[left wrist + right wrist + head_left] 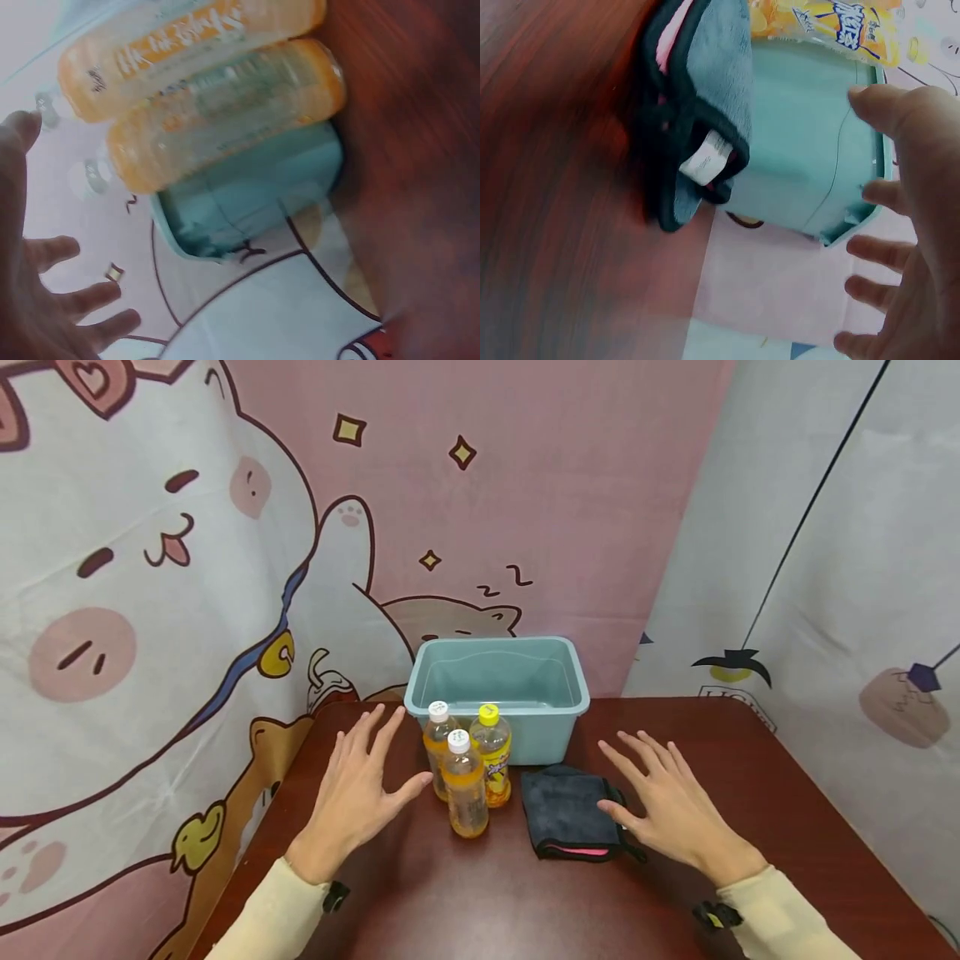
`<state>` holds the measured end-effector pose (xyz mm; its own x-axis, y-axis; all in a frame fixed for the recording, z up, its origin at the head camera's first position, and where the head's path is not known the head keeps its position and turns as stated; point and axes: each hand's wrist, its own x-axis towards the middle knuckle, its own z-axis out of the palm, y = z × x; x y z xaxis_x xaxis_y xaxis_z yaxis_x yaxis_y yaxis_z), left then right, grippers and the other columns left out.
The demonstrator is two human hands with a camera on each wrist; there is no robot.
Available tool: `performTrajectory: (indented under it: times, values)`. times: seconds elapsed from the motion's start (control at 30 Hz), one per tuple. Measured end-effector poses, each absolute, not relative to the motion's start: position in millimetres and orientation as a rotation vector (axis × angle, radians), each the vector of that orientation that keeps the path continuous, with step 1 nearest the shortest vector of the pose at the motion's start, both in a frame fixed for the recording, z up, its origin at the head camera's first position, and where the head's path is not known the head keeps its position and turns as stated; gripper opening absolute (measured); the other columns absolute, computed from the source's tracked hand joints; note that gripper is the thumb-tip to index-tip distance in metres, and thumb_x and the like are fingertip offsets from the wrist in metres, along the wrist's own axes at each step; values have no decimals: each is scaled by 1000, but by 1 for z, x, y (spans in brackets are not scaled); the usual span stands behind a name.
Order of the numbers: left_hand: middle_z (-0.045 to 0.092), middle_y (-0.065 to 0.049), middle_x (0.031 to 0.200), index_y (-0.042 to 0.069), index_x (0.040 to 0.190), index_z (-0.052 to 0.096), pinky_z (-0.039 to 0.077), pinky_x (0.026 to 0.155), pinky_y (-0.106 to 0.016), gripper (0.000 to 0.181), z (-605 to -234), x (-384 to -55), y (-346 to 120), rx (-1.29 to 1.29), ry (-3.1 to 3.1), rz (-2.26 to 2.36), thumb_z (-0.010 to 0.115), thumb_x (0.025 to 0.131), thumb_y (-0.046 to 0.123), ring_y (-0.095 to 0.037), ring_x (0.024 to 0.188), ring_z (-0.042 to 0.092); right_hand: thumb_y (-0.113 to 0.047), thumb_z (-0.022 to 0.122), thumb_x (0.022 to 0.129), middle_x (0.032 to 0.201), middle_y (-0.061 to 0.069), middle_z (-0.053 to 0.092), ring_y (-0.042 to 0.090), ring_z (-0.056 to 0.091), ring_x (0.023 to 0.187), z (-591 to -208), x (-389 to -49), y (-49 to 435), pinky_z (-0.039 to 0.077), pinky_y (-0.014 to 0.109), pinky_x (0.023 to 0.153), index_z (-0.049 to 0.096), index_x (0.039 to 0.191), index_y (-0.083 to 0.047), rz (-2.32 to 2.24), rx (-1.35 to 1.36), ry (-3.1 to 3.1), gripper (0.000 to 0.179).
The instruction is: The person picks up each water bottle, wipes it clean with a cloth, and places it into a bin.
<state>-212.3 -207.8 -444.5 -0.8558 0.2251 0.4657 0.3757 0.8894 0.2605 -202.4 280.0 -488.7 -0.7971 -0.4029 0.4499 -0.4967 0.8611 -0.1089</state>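
My left hand [352, 789] hovers with spread fingers left of three plastic bottles, holding nothing. The front bottle [466, 789] has a white cap and an orange band. Behind it on the left stands another white-capped bottle [438, 745]; a yellow-capped bottle [491, 760] with a yellow label is on the right. On the other side, my right hand [671, 806] is held over the right edge of a folded dark grey cloth [570, 810], fingers apart and nothing in them. The cloth has black edging, a pink inner layer and a white tag [706, 159].
A light blue plastic bin [543, 731] stands behind the bottles and cloth, against the back wall. Everything rests on a dark red-brown table [517, 902]. A printed cartoon curtain [570, 493] hangs behind and along the sides.
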Motion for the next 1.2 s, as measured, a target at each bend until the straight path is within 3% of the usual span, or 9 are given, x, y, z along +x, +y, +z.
performTrajectory:
  times: [0.2,0.23,0.37,0.57,0.77,0.87,1.0,1.2]
  values:
    - [52,-18,178,24,177,49,57,122,-70,98,-432,-207,-192,-591,-2412,-489,94,96,55,-46,156,58,-54,85,106,170,15,60,51,58,154,-498,-212,267,49,82,119,53,176,-29,351,812,-2514,81]
    - [55,-18,175,24,176,51,61,117,-68,96,-431,-206,-189,-612,-2384,-491,95,96,52,-45,154,60,-59,81,107,172,12,59,47,57,156,-508,-219,268,48,78,125,52,177,-31,332,823,-2481,81]
    - [61,-16,167,22,170,58,67,107,-61,87,-426,-204,-179,-678,-2322,-503,97,96,46,-41,148,63,-64,75,111,172,10,60,43,60,152,-512,-226,263,52,74,122,52,177,-32,342,865,-2479,77]
    - [66,-11,159,21,165,64,68,108,-54,78,-425,-201,-165,-716,-2305,-559,98,97,38,-32,142,65,-52,83,108,165,15,64,43,64,148,-495,-218,248,57,73,119,59,173,-25,319,873,-2630,73]
    - [67,-9,154,22,164,65,73,97,-43,72,-425,-201,-152,-748,-2307,-646,96,100,30,-26,134,69,-52,83,109,171,15,61,40,60,156,-496,-224,238,54,71,126,61,171,-25,301,894,-2770,71]
    - [67,-8,153,25,162,66,69,74,-31,67,-425,-202,-146,-751,-2305,-687,95,101,28,-18,105,71,-49,84,109,172,16,59,41,58,158,-500,-228,234,53,73,126,62,170,-23,312,928,-2810,70]
    - [69,-6,151,25,159,70,51,56,-19,59,-426,-204,-141,-755,-2308,-731,92,104,28,-9,70,54,-46,85,108,171,18,60,43,58,158,-504,-233,230,53,74,125,65,167,-21,329,969,-2843,68]
    - [71,-3,146,23,151,77,51,58,-18,45,-431,-208,-138,-759,-2307,-792,89,107,24,-11,71,59,-49,86,107,171,17,60,41,59,156,-514,-242,226,58,71,120,71,163,-22,342,1043,-2882,63]
